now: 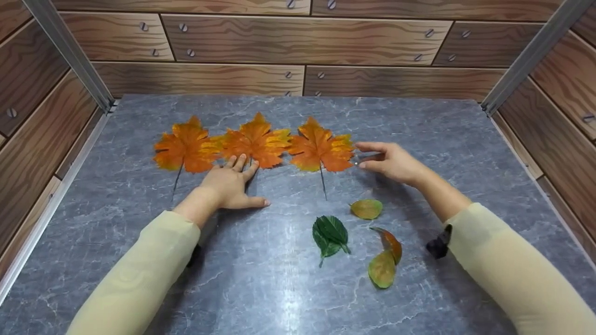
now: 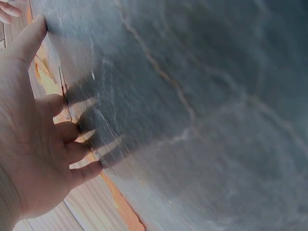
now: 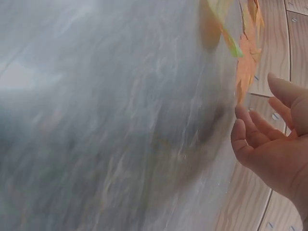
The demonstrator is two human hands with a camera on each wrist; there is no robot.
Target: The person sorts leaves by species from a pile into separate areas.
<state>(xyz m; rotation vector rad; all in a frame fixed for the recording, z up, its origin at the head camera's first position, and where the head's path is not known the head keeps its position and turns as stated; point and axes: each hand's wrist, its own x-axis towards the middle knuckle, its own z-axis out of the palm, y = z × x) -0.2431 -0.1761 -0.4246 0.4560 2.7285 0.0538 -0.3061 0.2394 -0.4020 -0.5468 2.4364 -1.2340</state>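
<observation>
Three orange-yellow maple leaves lie side by side in the head view: a left leaf (image 1: 186, 148), a middle leaf (image 1: 256, 139) and a right leaf (image 1: 321, 146), stems toward me. My left hand (image 1: 228, 186) is spread with its fingertips at the lower edge of the middle leaf, over part of its stem. In the left wrist view its fingers (image 2: 72, 134) reach down to the tabletop. Just beyond the right leaf's right edge is my right hand (image 1: 396, 163), thumb and forefinger apart, nothing between them. The right wrist view shows loosely bent fingers (image 3: 252, 130) beside orange leaf edges (image 3: 246, 62).
Nearer to me lie dark green leaves (image 1: 329, 235), overlapping, a single yellow-green leaf (image 1: 367, 209) and another yellow-green leaf (image 1: 382, 270) against a reddish-brown one (image 1: 393, 244). Wood-patterned walls (image 1: 302, 39) border the grey marbled tabletop (image 1: 260, 288) at the back and sides.
</observation>
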